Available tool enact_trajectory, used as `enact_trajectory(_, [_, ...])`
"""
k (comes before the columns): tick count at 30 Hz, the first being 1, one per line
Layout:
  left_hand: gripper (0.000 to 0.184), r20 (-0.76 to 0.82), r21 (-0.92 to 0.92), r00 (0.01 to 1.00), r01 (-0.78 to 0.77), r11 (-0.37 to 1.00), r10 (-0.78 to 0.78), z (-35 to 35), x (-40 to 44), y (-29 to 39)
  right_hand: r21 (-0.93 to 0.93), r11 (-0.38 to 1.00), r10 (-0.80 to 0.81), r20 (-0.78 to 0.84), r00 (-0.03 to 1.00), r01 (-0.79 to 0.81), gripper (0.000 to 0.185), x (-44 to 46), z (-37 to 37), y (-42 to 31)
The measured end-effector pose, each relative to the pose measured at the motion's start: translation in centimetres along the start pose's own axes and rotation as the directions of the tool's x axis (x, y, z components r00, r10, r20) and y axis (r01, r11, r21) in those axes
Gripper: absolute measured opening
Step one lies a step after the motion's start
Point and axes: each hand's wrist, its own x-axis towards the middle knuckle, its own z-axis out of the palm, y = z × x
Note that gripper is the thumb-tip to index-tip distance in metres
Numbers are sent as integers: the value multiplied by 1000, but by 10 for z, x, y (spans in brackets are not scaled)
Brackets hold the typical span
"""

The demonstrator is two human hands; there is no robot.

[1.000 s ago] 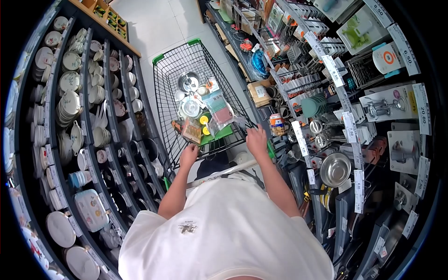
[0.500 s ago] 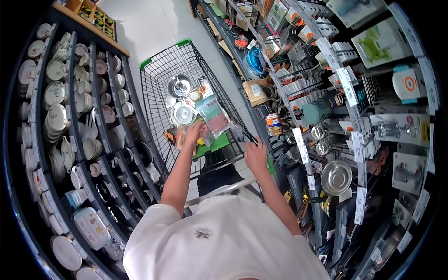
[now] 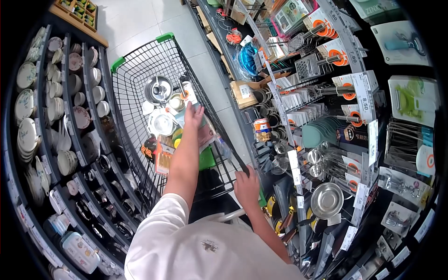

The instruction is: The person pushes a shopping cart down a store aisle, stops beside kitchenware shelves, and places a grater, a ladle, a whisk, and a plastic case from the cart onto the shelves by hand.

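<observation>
My left hand [image 3: 193,115] reaches into the wire shopping cart [image 3: 129,77], its fingers apart over a teal and pink package [image 3: 205,134] that it partly hides. Just beyond the fingertips lies a white-carded item with an orange mark [image 3: 188,93]. A steel pot [image 3: 158,90] and a clear-looking round container [image 3: 162,122] rest left of the hand. Nearer me is an orange-edged box [image 3: 164,157], with a green panel [image 3: 206,159] to its right. My right hand [image 3: 246,181] is closed around the dark rim at the cart's near right corner.
Shelves of stacked plates and bowls [image 3: 28,135] line the left side. Racks at right hold a hanging steel pan [image 3: 327,200], graters [image 3: 308,64] and carded kitchen tools [image 3: 405,44]. A jar [image 3: 262,130] stands on the right shelf beside the cart.
My left hand has moved from the cart's near edge, past the box, to farther inside. My right hand stays at the near right corner. The view has shifted toward the right racks.
</observation>
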Motion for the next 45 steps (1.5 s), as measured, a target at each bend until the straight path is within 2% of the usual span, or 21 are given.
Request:
enact_trajectory(2, [71, 21, -24, 1000, 10, 1000, -9, 0, 12, 3, 2, 1000, -4, 37, 999, 4, 33, 2, -5, 0])
enact_trajectory(4, [59, 72, -60, 997, 0, 998, 5, 3, 20, 8, -6, 1000, -7, 28, 1000, 7, 33, 3, -2, 1])
enact_trajectory(5, [55, 66, 10, 995, -81, 997, 80, 8, 12, 7, -10, 1000, -7, 24, 1000, 7, 33, 3, -2, 1])
enact_trajectory(11, [42, 145, 316, 956, -289, 904, 255, 54, -60, 25, 15, 1000, -12, -8, 1000, 12, 33, 2, -4, 1])
enact_trajectory(12, [42, 122, 427, 946, -322, 845, 299, 58, -66, 29, 16, 1000, -22, -19, 1000, 22, 33, 1, -2, 3])
enact_trajectory(14, [46, 346, 569, 813, -579, 584, 469, 62, -87, 39, 25, 999, -28, -38, 999, 29, 34, -1, -2, 4])
enact_trajectory(16, [48, 521, 655, 683, -705, 273, 512, 57, -96, 62, 39, 999, -23, -57, 998, 25, 34, -2, -4, 4])
enact_trajectory(17, [44, 531, 611, 654, -736, 292, 539, 66, -123, 68, 47, 999, -24, -72, 997, 27, 34, -3, -6, 3])
enact_trajectory(21, [39, 596, 620, 613, -762, 188, 519, 74, -212, 103, 55, 997, -49, -183, 982, 60, 33, -7, -7, 5])
enact_trajectory(24, [36, 657, 662, 569, -749, -18, 494, 70, -295, 120, 84, 994, -44, -261, 964, 68, 36, -12, 1, 7])
enact_trajectory(26, [36, 701, 661, 528, -733, -160, 479, 72, -362, 123, 198, 978, 7, -336, 942, 64, 39, -12, 0, 7])
enact_trajectory(27, [37, 765, 578, 473, -803, -142, 438, 67, -385, 127, 294, 954, 49, -357, 933, 63, 43, -13, -2, 9])
enact_trajectory(28, [39, 775, 565, 474, -815, -124, 418, 67, -417, 128, 399, 915, 101, -372, 923, 61, 49, -16, -10, 10])
enact_trajectory(30, [43, 830, 484, 396, -861, -156, 392, 65, -467, 129, 483, 874, 186, -444, 877, 59, 57, -24, -29, 10])
enact_trajectory(33, [47, 820, 406, 426, -904, 136, 384, 65, -518, 122, 511, 858, 236, -484, 843, 53, 76, -37, -53, 9])
enact_trajectory(34, [46, 829, 415, 457, -889, 194, 323, 64, -528, 125, 517, 854, 247, -498, 831, 56, 80, -41, -62, 10])
enact_trajectory(36, [50, 894, 366, 413, -896, 250, 174, 71, -552, 116, 509, 857, 231, -528, 817, 86, 84, -49, -74, 13])
enact_trajectory(37, [52, 932, 348, 362, -914, 210, 30, 76, -561, 113, 503, 858, 221, -543, 810, 103, 85, -53, -79, 14])
enact_trajectory(39, [58, 947, 253, 228, -963, 91, -227, 88, -576, 108, 543, 834, 244, -522, 817, 97, 83, -66, -85, 19])
enact_trajectory(42, [61, 925, 232, 147, -949, 214, -349, 100, -597, 84, 582, 807, 260, -504, 823, 101, 72, -88, -72, 34])
enact_trajectory(45, [61, 896, 194, 97, -963, 185, -434, 111, -591, 68, 563, 822, 280, -535, 797, 90, 58, -108, -75, 46])
